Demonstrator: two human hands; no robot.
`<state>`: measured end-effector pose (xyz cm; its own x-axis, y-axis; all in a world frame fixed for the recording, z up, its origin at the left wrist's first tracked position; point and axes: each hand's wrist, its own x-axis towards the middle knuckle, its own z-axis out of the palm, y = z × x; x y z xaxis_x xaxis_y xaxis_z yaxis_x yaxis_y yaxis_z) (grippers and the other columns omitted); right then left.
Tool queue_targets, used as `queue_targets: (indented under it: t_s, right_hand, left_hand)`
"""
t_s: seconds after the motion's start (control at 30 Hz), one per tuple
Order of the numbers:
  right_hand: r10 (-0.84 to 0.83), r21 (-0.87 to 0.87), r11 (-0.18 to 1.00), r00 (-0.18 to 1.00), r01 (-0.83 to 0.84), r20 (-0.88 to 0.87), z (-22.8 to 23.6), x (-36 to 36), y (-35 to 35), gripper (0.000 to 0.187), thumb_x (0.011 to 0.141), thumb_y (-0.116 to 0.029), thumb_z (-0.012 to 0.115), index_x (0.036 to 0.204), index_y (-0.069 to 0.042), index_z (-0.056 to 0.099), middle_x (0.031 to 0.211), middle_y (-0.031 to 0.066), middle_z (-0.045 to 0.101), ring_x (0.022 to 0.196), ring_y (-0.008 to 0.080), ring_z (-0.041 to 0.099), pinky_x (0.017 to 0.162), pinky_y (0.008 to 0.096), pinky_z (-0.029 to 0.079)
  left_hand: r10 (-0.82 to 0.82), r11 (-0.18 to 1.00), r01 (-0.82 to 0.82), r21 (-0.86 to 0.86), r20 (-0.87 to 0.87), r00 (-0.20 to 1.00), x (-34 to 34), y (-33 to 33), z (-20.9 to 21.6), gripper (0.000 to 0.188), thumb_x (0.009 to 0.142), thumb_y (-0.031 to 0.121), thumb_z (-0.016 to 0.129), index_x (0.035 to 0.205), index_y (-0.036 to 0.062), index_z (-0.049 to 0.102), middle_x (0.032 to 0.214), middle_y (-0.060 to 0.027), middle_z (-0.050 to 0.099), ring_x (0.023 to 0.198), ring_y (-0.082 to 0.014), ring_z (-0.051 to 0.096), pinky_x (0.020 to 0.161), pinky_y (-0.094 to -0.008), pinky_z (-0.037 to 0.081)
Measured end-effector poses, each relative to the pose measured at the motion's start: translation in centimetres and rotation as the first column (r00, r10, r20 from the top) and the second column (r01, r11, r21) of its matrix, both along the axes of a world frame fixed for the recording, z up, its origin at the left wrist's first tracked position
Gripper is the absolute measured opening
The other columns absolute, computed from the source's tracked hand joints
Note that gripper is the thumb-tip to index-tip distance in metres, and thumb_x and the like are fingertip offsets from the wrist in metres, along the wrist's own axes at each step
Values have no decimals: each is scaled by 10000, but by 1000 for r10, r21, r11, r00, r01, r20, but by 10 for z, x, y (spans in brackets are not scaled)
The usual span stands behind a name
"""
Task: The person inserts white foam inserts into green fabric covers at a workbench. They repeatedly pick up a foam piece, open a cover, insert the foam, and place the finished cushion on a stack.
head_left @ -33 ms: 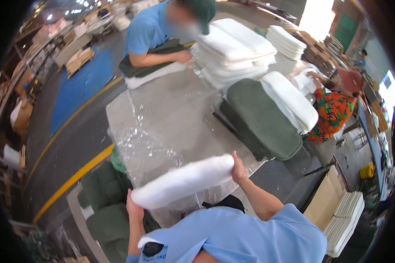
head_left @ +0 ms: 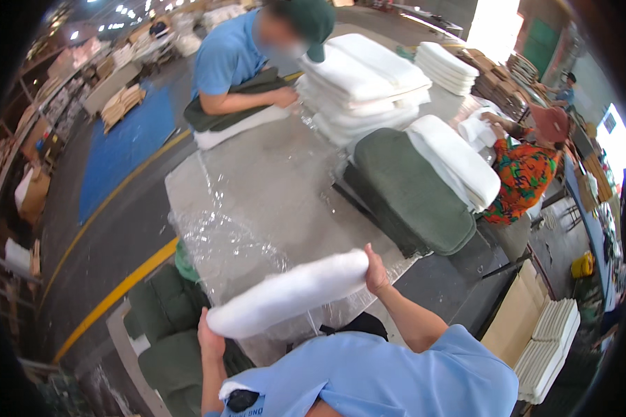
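A long white foam pad (head_left: 289, 295), soft and rounded at its edges, is held up between my two hands over the near edge of the table. My left hand (head_left: 211, 337) grips its left end, and my right hand (head_left: 376, 272) clasps the right end. The fingers behind the pad are partly hidden. Under and beyond it lies the grey tabletop (head_left: 250, 181), covered with clear plastic film (head_left: 233, 233). To the right sits a stack of dark green fabric covers (head_left: 414, 191), with white pads (head_left: 455, 156) alongside it.
Across the table a person in blue (head_left: 226, 66) leans over a green cover on a white pad. A tall white pad stack (head_left: 368, 76) stands beside them. Green bundles (head_left: 167, 326) lie low at my left; a cardboard box (head_left: 515, 320) is at my right. Another person (head_left: 525, 174) works beyond.
The view has shifted slightly, and the person across the table has raised their head a little. Both my hands keep the same hold on the white foam pad.
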<state>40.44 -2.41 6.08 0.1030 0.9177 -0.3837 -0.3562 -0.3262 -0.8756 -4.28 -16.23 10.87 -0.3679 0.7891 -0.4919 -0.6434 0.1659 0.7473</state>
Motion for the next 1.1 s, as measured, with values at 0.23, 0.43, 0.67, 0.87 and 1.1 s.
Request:
queue_targets:
  t_s: [0.23,0.43,0.67,0.87,1.1]
  right_hand:
    - [95,88,992,995,-95,-4,-5,9,-5,560,1081,-520,533,881,-41,743,854,-14,689,785,105,591,750,290,472]
    - [258,73,959,953,-273,160,1,34,-8,546,1100,-481,511,1004,-9,769,935,28,738,887,133,651,866,310,504]
    - [-45,343,885,676,-314,735,75,67,61,237,992,-252,721,1098,-47,778,1048,109,768,1043,249,695,950,371,526]
    - [-125,138,955,64,-264,990,111,83,156,730,868,-341,818,1519,-171,534,1588,212,442,1462,415,407,1156,602,353]
    - [22,-35,958,-50,-283,999,100,65,172,637,899,-325,781,1493,-201,587,1541,207,509,1420,418,473,1109,605,408]
  left_hand:
    - [-309,893,432,-124,-867,390,13,43,73,488,1040,363,646,1369,4,641,1295,-148,709,1228,-267,648,1057,-365,472]
    - [32,655,663,-362,-864,-503,173,77,107,710,733,417,881,1309,72,649,1207,-163,714,991,-373,719,854,-475,567]
    - [-385,567,549,-614,-786,-483,182,61,91,489,771,394,848,1145,119,694,992,-133,758,943,-364,734,794,-488,572]
    - [-394,583,543,-605,-795,-462,191,58,98,391,805,347,810,1114,137,695,980,-105,761,918,-355,736,782,-492,578]
    - [-456,578,473,-665,-744,-488,187,51,93,348,836,322,777,1113,137,675,1013,-107,757,977,-352,728,806,-502,571]
